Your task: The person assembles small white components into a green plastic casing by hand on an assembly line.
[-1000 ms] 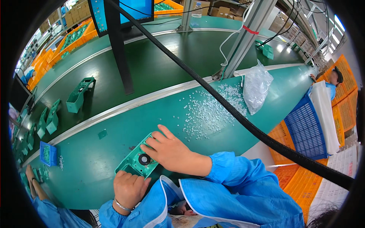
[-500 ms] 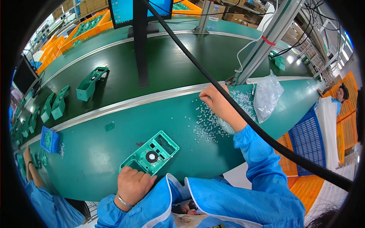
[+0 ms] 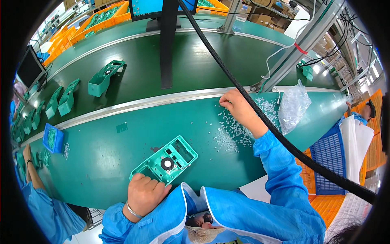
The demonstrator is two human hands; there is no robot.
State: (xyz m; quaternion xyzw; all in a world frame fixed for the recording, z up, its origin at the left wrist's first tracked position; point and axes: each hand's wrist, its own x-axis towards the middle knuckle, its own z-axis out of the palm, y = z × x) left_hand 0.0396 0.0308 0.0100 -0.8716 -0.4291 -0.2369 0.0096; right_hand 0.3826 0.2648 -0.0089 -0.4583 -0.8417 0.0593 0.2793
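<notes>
A green plastic housing (image 3: 181, 171) lies on the bench in front of me, its inside facing up. A round black speaker-like part with a white centre (image 3: 167, 163) sits in it, along with a thin wire. My left hand (image 3: 145, 194) is closed on the housing's near left end. Farther right, my right hand (image 3: 240, 109) is at a scatter of small clear pieces (image 3: 227, 140). Its thumb and fingers are drawn together at the left edge of the scatter; whatever they hold is hidden or too small to name.
A clear plastic bag (image 3: 293, 106) lies beside the scatter. Over my right forearm runs a thick black cable (image 3: 284, 150). More green housings (image 3: 106, 78) stand on the dark belt (image 3: 134, 69). At left are a blue bin (image 3: 53, 138) and a co-worker's arm (image 3: 35, 168).
The whole view has shifted slightly, so the bench sits a little farther right in it. Both hands keep nearly the same places, the left on the housing, the right at the small pieces.
</notes>
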